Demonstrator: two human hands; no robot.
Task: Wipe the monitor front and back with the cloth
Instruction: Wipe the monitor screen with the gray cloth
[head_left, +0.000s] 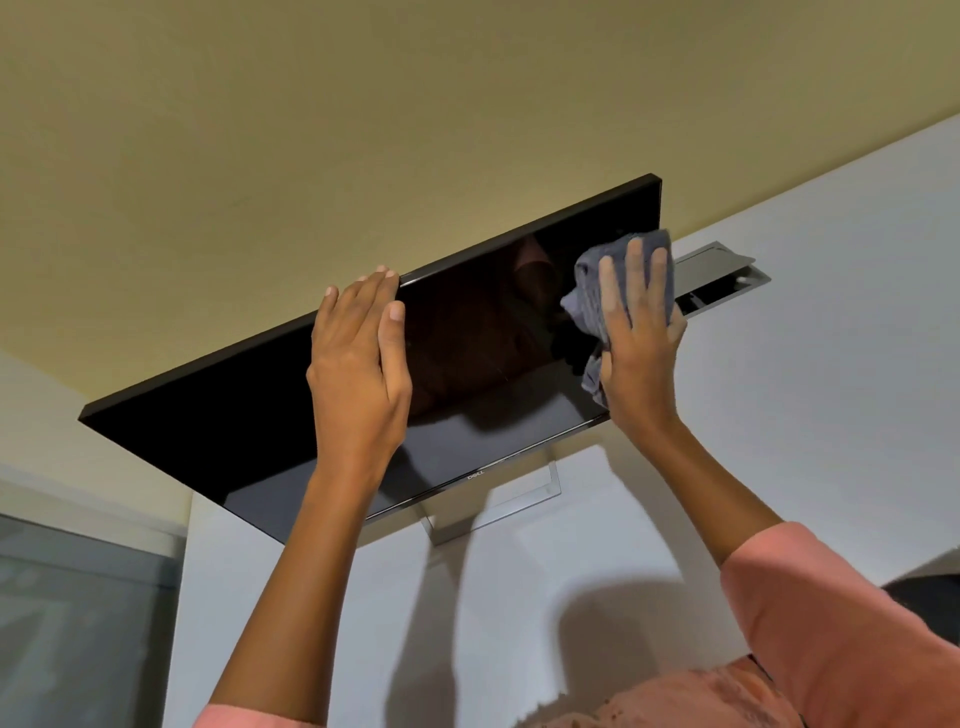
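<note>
A black flat monitor (249, 415) with its screen off stands on a silver stand (498, 499) on a white desk; the view is tilted. My left hand (358, 364) holds the monitor's top edge, fingers over the top and thumb on the screen. With straight fingers, my right hand (641, 332) presses a crumpled grey cloth (589, 296) flat against the screen near its right edge. The back of the monitor is hidden.
The white desk (831, 364) has an open silver cable hatch (722, 275) just right of the monitor. A beige wall (363, 104) lies behind. A grey panel (78, 623) shows at lower left. Pink sleeves cover both my arms.
</note>
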